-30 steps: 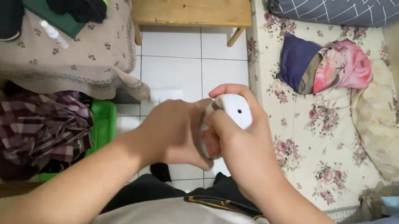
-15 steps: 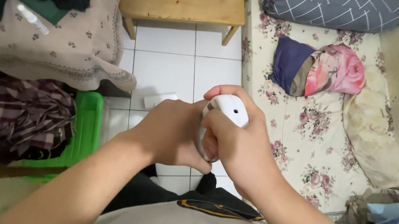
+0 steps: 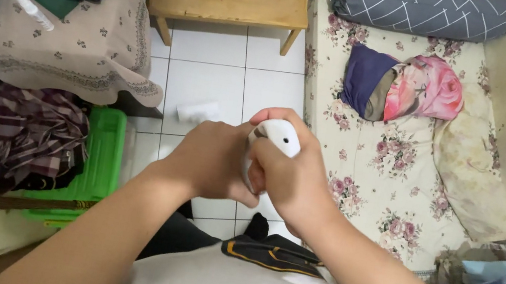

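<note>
Grip unchanged — both hands (image 3: 249, 165) still clasp white device (image 3: 279, 135), shifted slightly left.

Both hands grip a small white plastic device (image 3: 277, 140) above the white tiled floor (image 3: 208, 80). The left hand (image 3: 212, 159) wraps its near side; the right hand (image 3: 288, 175) closes over it, beside the floral mattress (image 3: 393, 165).

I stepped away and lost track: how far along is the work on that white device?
Done: the white device is lifted off any surface, above the tiled floor. In hand: right hand wraps it, left hand grips its lower end. Left: nothing has visibly come apart.
</note>
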